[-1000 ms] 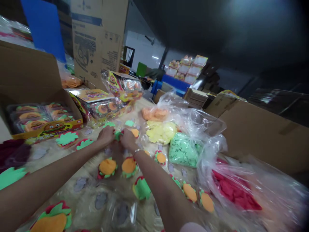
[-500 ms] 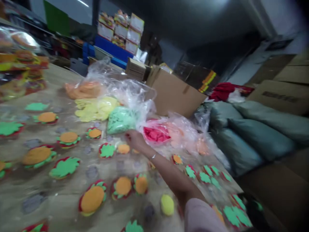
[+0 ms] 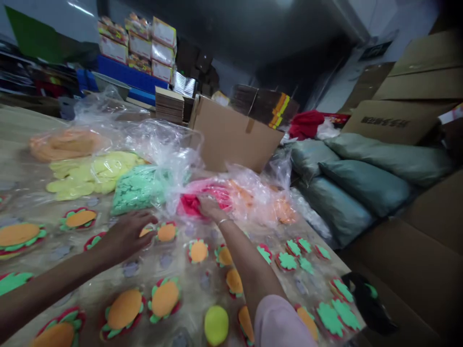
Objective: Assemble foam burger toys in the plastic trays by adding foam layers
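Observation:
My right hand reaches into a clear plastic bag of red foam pieces; its fingers are inside the bag mouth and I cannot see if they grip anything. My left hand lies with spread fingers over a small stack of foam shapes on the table. Around both hands sit several stacked foam burger pieces, orange on green on red. A yellow foam oval lies near my right elbow.
Bags of green, yellow and orange foam pieces lie at the back of the table. A brown carton stands behind them. Grey-green sacks are piled to the right. Boxes are stacked far back.
The view swung right. My right hand left the green piece and went into the red bag. My left hand dropped out of sight, then came back onto the foam stacks.

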Available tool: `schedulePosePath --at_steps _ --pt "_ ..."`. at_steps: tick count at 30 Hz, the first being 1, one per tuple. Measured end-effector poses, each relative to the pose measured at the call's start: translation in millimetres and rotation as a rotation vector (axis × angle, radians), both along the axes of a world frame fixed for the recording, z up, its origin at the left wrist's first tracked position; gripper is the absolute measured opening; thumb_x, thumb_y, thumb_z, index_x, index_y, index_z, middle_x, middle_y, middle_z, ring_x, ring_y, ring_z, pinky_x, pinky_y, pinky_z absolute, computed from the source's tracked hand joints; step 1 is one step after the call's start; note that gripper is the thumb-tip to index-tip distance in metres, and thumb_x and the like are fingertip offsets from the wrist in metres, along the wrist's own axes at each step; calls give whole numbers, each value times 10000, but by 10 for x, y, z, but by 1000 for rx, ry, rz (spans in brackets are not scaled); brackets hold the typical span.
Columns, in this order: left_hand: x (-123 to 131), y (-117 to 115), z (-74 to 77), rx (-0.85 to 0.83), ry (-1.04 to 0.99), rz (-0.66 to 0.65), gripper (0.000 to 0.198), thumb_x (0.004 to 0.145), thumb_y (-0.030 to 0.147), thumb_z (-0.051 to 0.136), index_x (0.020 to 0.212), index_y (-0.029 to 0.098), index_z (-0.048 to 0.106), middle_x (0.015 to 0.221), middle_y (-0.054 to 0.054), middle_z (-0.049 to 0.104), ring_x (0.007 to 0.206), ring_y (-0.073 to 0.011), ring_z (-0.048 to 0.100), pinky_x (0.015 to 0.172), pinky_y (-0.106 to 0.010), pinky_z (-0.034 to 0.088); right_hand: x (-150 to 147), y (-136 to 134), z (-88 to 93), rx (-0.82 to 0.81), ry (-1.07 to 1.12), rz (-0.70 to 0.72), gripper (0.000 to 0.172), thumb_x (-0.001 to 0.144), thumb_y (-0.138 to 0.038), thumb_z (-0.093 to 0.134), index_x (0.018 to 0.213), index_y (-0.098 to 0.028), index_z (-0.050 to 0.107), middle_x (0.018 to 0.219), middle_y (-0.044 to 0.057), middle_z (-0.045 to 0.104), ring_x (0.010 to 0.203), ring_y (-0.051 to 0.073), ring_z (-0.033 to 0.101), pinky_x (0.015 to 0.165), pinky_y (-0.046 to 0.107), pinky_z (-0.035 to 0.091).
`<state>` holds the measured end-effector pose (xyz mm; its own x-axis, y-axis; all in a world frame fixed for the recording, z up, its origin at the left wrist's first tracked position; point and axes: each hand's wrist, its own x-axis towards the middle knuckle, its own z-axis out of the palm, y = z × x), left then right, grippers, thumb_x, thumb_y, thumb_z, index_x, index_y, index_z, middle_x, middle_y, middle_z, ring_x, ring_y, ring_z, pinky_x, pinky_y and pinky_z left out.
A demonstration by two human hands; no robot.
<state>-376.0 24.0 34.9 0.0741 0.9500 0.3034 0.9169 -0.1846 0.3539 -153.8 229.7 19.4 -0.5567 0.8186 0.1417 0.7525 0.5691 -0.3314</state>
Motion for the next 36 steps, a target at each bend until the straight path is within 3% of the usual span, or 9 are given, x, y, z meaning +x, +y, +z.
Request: schedulePosePath --at_steps 3,7,11,16,19,24,28,32,36 --pt "274 235 -60 -14 213 -170 428 827 226 476 1205 160 663 1300 -130 640 1249 -317 528 1058 -436 380 -54 37 -5 -2 -19 47 296 818 -181 615 1108 -173 673 1223 96 662 1133 251 563 1039 368 381" --pt "401 615 -241 -26 409 -222 707 755 -17 385 1420 188 513 1501 -101 473 1413 -307 361 1134 -525 267 -41 98 -17 -16 4 59 144 777 -145 613 893 -135 697 1064 133 700 1038 279 584 1008 394 389" --pt "417 904 -330 -66 437 -183 638 726 -19 469 1320 167 611 1264 -176 647 1229 -345 530 1111 -600 267 57 117 -55 -68 116 74 51 720 -119 634 686 -157 626 919 84 692 971 239 573 967 346 396" --pt "465 845 -185 -4 403 -188 379 704 134 565 1050 161 716 1174 -188 653 1164 -380 535 1088 -693 187 303 48 -176 -218 400 74 72 735 -208 635 740 -186 566 785 -12 609 794 145 529 820 259 418" --pt "549 750 -61 35 144 -160 339 755 230 548 1042 140 704 1205 -193 634 1201 -373 505 1106 -624 219 384 -24 -195 -379 604 46 213 767 -351 602 712 -185 481 687 -26 536 664 116 493 701 239 430" --pt "780 732 37 -177 -715 -3 448 809 479 558 1044 123 696 1126 -176 676 1080 -344 589 948 -464 443 342 -289 -34 -637 883 74 463 714 -624 585 843 -186 508 792 9 591 662 116 544 641 241 469" --pt "909 639 21 -360 -1214 -28 446 710 504 715 976 146 692 972 -93 721 868 -215 641 765 -297 485 258 -619 178 -871 1047 167 527 546 -550 796 824 -180 544 734 -25 572 610 92 504 582 214 424" --pt "855 352 102 -227 -1418 128 391 531 396 861 735 142 645 714 -14 664 671 -126 565 661 -225 429 130 -929 341 -749 1042 222 456 586 -511 798 708 -164 528 645 -47 514 597 74 449 563 195 352" --pt "652 -19 300 -195 -1486 164 423 485 386 898 736 156 648 730 -12 682 687 -136 594 662 -227 439 -117 -1172 394 -773 1036 269 498 564 -551 809 682 -168 512 595 -64 469 569 69 396 550 200 332"
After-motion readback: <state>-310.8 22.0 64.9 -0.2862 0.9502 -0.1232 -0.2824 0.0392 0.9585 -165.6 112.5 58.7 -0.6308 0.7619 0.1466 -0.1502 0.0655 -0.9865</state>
